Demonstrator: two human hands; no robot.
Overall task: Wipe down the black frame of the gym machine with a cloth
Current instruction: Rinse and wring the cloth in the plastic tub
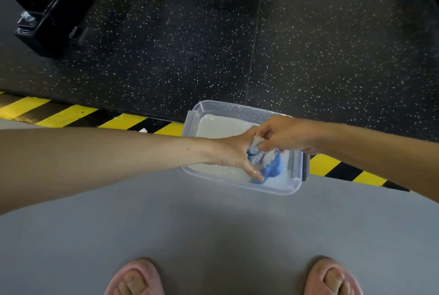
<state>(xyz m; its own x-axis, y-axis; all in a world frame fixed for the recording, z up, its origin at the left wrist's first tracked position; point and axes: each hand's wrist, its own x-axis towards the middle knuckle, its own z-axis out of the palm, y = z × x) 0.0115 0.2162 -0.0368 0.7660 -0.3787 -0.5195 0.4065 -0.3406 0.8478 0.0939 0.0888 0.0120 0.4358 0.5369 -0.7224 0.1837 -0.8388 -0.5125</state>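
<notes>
**Cloth (268,165) bunched in two hands above one tub (190,126)**

One cloth only, blue on one face, white and nubbly on the other, wadded into a wet lump. Gripped from both sides: left hand (234,152) curled round the lump from the left, thumb pressed across the blue underside; right hand (282,135) pinching the white top from the right with bent fingers. Both grips clamped on the cloth, hands touching each other, nothing else held.

Directly beneath the grip, one clear plastic tub with rounded corners, one grey clip (306,166) on its right-hand rim, and a shallow pool of milky liquid (221,126) inside. Cannot tell whether the lowest fold of the cloth touches the liquid.

Just beyond the grip and running off to either side of it, one band of yellow-and-black hazard stripes (71,114), with the tub set across it. Farther beyond, black rubber flooring (332,45) flecked with white, with one seam (256,33) leading away from the grip. Far off to the upper left of the grip, the one black frame (47,26) of the gym machine, square-tube foot down on the rubber, two silvery bolts (28,17) showing on it. Frame and cloth well apart.

Nearer than the grip, plain grey floor (213,223). At the bottom edge, two feet in two pink slippers (135,275), one to the left of the grip and one to the right.
</notes>
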